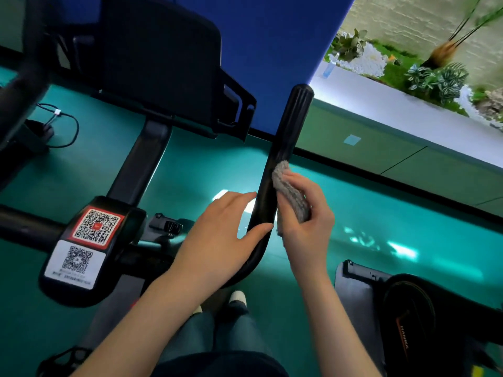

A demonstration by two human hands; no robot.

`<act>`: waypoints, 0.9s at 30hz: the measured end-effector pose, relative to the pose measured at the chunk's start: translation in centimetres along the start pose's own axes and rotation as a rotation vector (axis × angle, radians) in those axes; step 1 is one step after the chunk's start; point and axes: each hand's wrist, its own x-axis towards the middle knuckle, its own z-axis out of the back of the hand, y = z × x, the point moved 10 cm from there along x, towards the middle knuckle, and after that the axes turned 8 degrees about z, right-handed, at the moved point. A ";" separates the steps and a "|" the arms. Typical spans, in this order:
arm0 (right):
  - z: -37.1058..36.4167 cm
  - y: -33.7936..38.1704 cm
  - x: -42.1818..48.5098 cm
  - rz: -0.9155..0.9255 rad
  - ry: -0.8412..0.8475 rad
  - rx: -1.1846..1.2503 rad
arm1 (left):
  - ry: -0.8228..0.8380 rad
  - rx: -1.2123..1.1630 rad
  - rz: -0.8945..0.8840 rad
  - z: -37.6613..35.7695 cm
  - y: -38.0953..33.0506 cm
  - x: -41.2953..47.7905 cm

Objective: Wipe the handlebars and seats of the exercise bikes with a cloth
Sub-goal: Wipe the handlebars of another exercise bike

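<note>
Pressing fuzzy grey cloth [291, 191] against right side of black handlebar [285, 131], about halfway up bar. Right hand [307, 227] holds cloth, fingers curled round it. Left hand [217, 235] on other side of handlebar: fingers almost straight, tips touch bar, thumb lies across bar front, holds nothing. Left of handlebar: black box [89, 240] with two square code stickers. Right of handlebar: white ledge [381, 104] with green plants [435, 77], small bottle [329, 68]. Under handlebar: shiny green floor [381, 213], white shoe [238, 296].
</note>
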 end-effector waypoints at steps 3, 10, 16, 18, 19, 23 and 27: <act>0.3 0.2 -2.4 0.021 0.062 0.022 | -0.036 0.002 -0.005 0.3 0.1 -0.6; -0.3 2.9 4.1 0.159 0.172 -0.093 | -0.116 -0.003 0.017 0.4 -0.5 -1.6; -3.0 3.3 2.0 0.281 0.453 -0.223 | -0.219 0.022 0.059 0.7 -1.1 -2.9; -2.7 3.3 0.4 0.264 0.532 -0.171 | -0.250 0.020 0.088 0.8 -0.9 -3.4; -2.6 3.4 0.2 0.251 0.569 -0.145 | -0.263 0.014 0.097 0.8 -0.9 -3.6; -2.2 4.0 3.5 0.300 0.529 -0.139 | -0.295 0.015 0.134 0.8 -0.8 -4.3; -3.3 3.5 3.2 0.310 0.579 -0.207 | -0.310 0.009 0.181 0.5 -0.7 -4.3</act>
